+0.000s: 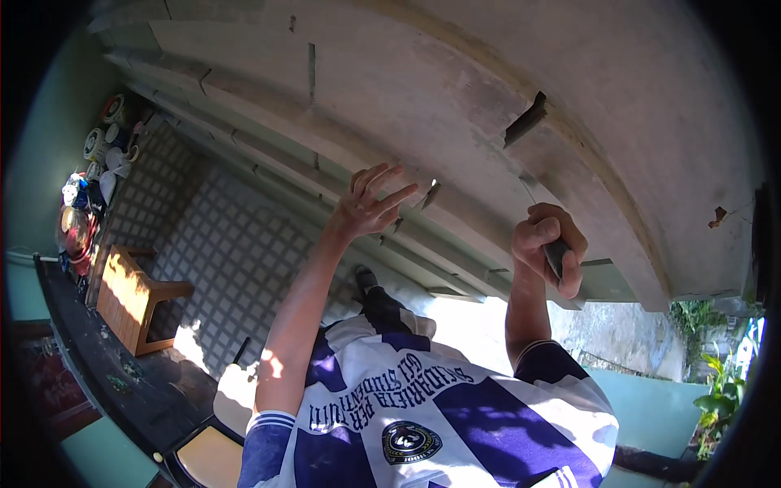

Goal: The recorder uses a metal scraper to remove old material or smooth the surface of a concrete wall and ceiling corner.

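Note:
My right hand [549, 247] is closed around the dark handle of a hand tool [555, 259], with the thumb along its side. A thin, flat metal part of the tool, seen nearly edge-on, reaches up to a pale panelled surface [464, 122]; whether it touches is unclear. My left hand [375, 204] is raised at the left with fingers spread and nothing in it. Its fingertips are close to one of the long pale ledges [293, 122] of that surface. A dark gap [525, 120] breaks a ledge above my right hand, and a smaller one [431, 194] lies between my hands.
Behind my left arm are a checkered floor [226, 226] and a brown plastic stool [125, 299]. Several containers and bags [100, 158] line the left wall. A dark countertop [146, 378] curves along the lower left, near a chair [210, 454]. Plants [720, 396] stand at far right.

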The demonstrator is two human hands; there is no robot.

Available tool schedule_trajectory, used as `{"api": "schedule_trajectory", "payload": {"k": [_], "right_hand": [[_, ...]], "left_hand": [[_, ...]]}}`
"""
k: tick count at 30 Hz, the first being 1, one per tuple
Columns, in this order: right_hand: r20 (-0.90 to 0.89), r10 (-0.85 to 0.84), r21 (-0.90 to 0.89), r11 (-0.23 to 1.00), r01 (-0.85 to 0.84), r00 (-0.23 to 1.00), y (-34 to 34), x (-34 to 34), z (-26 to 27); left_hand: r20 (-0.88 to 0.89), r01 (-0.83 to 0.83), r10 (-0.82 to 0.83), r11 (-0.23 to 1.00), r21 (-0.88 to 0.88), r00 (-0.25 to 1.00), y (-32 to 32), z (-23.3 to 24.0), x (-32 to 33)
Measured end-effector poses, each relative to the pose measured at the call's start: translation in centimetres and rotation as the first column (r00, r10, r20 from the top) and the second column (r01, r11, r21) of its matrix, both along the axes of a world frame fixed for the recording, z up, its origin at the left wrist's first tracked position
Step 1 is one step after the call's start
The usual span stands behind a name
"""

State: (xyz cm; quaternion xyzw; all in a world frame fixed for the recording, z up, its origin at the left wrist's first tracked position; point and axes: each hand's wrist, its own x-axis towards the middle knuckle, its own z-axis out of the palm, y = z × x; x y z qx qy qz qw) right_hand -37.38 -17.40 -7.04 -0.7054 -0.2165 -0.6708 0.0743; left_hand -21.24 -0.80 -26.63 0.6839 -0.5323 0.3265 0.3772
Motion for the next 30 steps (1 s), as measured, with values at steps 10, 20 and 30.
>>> {"api": "schedule_trajectory", "payload": {"k": [10,20,30], "right_hand": [[0.110,0.012,0.270,0.962,-0.042,0.994,-0.9,1.2,-0.2],[0.196,0.046,0.360,0.926,-0.115,0.980,-1.4,1.1,-1.0],[0.130,0.002,0.302,0.952,-0.041,0.991,-1.1,1.0,-0.7]], "left_hand": [[-0.608,-0.396,0.188,0.890,-0.226,0.771,-0.5,-0.1,-1.0],[-0.975,-0.700,-0.131,0.713,0.034,-0.180,-2.5,3.0,5.7],[-0.990,-0.844,-0.069,0.533,0.064,-0.119,-4.5,1.9,10.4]]}}
